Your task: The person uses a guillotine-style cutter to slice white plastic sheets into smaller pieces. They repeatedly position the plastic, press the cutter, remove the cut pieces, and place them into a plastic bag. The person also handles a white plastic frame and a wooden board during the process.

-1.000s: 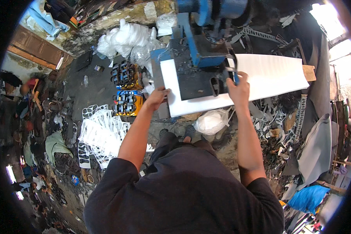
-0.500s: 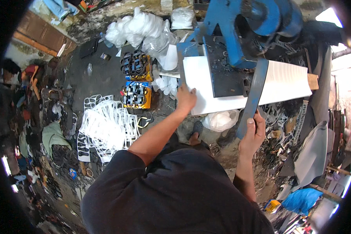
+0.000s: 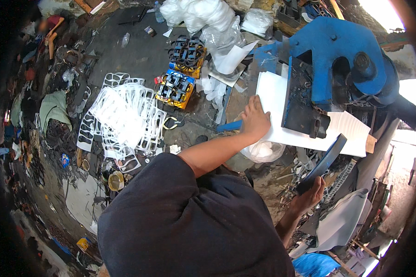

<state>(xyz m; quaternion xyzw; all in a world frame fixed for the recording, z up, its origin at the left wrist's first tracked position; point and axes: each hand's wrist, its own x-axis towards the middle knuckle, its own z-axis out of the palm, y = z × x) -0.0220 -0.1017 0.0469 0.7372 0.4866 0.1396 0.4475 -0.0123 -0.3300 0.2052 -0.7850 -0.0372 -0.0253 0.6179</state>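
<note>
My left hand (image 3: pixel 255 119) lies with its fingers flat on the near-left corner of a white sheet (image 3: pixel 269 94), which looks like thick foam. In my right hand (image 3: pixel 312 193) is a long, flat dark bar (image 3: pixel 323 162), held at its lower end and slanting up to the right beside the sheet's near edge. The sheet runs under a dark plate (image 3: pixel 296 104) and the head of a blue press (image 3: pixel 351 51). A small dark metal piece with a curved end (image 3: pixel 320 127) sits at the plate's near right corner.
Cut-out white sheets with sole-shaped holes (image 3: pixel 125 117) are heaped on the floor at left. Two yellow boxes of sandal straps (image 3: pixel 174 90) stand near the press. White plastic bags (image 3: pixel 198 14) lie behind. Another person (image 3: pixel 53 32) sits far left. Scraps litter the right side.
The view has turned, shifting the scene. My right hand has drawn the bar off the sheet and tilted it. My left hand stays at the sheet's left end.
</note>
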